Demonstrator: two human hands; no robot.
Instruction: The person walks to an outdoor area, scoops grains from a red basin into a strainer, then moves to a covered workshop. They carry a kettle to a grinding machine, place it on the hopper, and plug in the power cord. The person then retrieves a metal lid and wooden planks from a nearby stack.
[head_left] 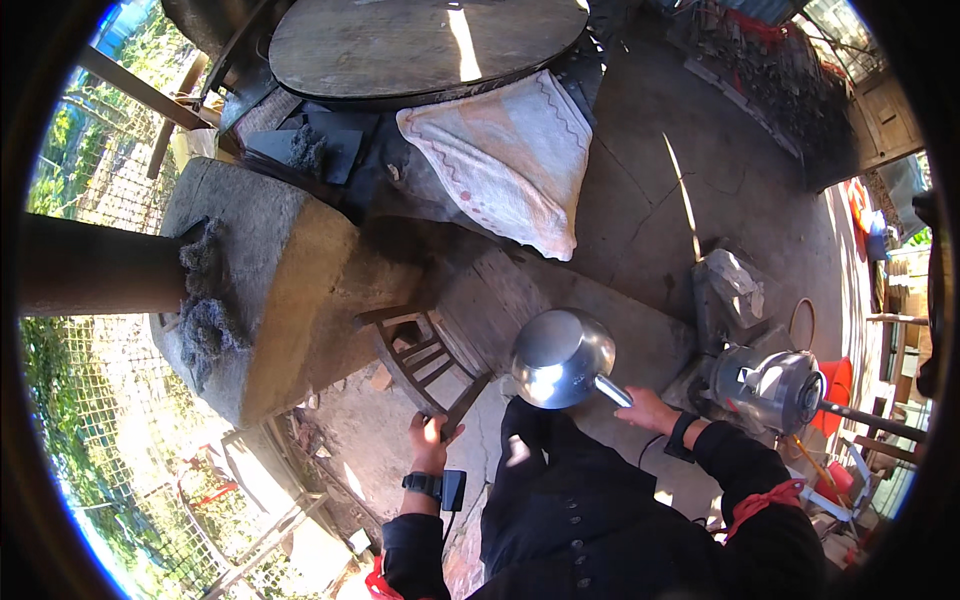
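Note:
My right hand [650, 411] is closed round the handle of a shiny metal pan [562, 358], held out in front of my body. The pan has a rounded side and a flat round face; I cannot tell whether that is its underside or its inside. My left hand [433, 440] grips the end of the slatted back of a wooden chair [468, 400]. The chair's plank seat reaches away from me, to the left of the pan. Nothing else shows in either hand.
A concrete block [270, 270] stands left of the chair. Ahead, a stained white cloth [510, 160] hangs below an oval wooden tabletop [400, 45]. To my right are a metal pot-like vessel [765, 388] and a red bucket [835, 385]. Brushwood [775, 90] lies far right.

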